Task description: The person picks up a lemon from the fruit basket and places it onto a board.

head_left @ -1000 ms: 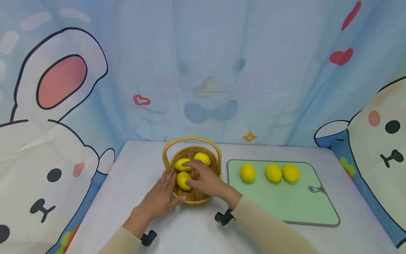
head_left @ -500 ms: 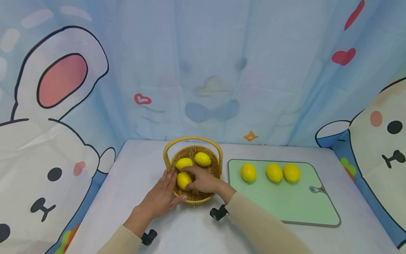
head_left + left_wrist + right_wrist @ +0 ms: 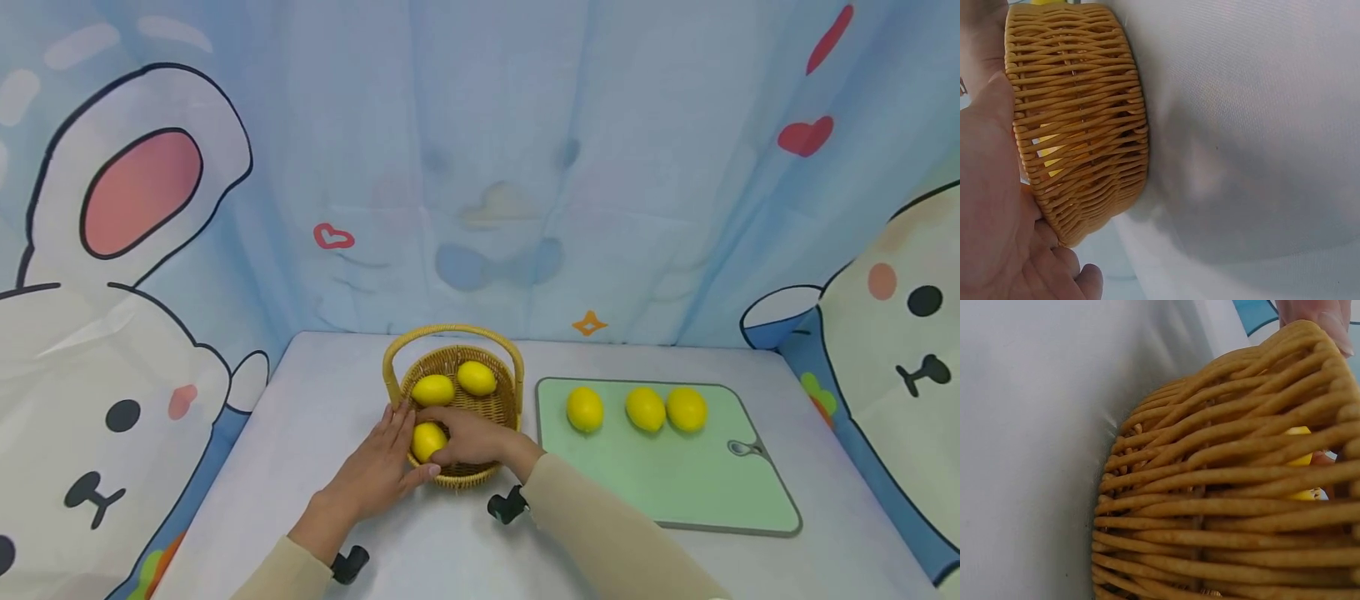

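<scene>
A round wicker basket (image 3: 497,408) with an arched handle stands on the table. My right hand (image 3: 474,435) reaches into it, thumb and fingers pinching a yellow lemon (image 3: 428,441) at the front left. Farther back in the basket lie two more lemons, one at the left (image 3: 433,389) and another at the right (image 3: 477,377). Along the basket's left rim rests my left hand (image 3: 375,467), fingers straight and thumb at the front edge. From the left wrist, the woven wall (image 3: 1085,125) hides most of the lemon behind it; the right wrist view shows mainly the basket's side (image 3: 1229,500).
Right of the basket lies a pale green cutting board (image 3: 660,483) bearing three lemons, one apart (image 3: 585,409) and two side by side (image 3: 666,409). A blue curtain (image 3: 487,125) with cartoon prints hangs behind the white table (image 3: 315,392).
My right hand has moved from the back of the basket toward the front left and taken hold of the front lemon, which has shifted slightly forward. My left hand has stayed at the rim.
</scene>
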`<action>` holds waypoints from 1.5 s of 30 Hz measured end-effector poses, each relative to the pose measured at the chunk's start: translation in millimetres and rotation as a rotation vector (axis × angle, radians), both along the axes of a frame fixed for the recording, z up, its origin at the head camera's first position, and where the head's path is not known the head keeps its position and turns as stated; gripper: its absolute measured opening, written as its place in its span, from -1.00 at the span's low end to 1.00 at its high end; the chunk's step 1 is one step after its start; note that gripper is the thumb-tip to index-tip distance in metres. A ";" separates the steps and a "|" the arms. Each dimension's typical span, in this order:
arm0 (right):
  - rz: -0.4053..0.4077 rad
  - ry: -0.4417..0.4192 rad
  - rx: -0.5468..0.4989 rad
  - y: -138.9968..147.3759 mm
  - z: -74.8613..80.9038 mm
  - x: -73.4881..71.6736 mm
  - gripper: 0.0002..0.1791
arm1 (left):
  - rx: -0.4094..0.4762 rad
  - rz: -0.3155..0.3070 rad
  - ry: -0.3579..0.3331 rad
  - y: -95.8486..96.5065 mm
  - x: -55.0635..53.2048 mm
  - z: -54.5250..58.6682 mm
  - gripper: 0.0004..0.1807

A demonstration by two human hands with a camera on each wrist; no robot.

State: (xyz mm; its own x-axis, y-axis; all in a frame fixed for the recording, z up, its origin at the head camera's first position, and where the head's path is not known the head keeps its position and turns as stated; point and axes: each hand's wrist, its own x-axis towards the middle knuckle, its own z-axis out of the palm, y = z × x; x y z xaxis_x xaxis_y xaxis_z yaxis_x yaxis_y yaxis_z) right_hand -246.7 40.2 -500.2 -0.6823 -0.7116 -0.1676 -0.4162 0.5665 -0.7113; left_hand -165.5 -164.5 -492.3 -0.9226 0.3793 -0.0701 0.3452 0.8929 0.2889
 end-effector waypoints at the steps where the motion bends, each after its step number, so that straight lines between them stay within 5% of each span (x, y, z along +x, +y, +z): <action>1: 0.004 0.004 0.003 -0.6 0.1 -0.3 -0.21 | 0.004 0.002 -0.003 0.0 0.1 0.6 0.08; 10: 0.009 0.072 0.039 0.9 1.9 3.8 -0.19 | 0.023 0.000 -0.035 1.5 -0.1 1.3 0.08; 25: -0.313 0.234 -0.234 33.2 22.0 34.2 -0.20 | 0.039 0.011 -0.039 0.9 1.9 1.2 0.07; 35: -0.346 0.354 -0.334 58.4 29.1 54.0 -0.22 | 0.049 0.008 -0.041 -0.3 1.6 1.3 0.08; 45: -0.401 0.384 -0.390 105.6 30.0 69.6 -0.19 | 0.070 0.016 -0.057 0.2 0.2 1.0 0.07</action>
State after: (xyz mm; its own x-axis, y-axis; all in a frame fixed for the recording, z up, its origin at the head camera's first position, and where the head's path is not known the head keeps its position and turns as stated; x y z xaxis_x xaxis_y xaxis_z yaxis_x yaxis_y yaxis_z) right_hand -177.1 145.8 -470.2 -0.8659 -0.3508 0.3567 -0.4913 0.4615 -0.7387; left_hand -165.3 -164.4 -491.3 -0.9239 0.3704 -0.0961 0.3123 0.8750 0.3698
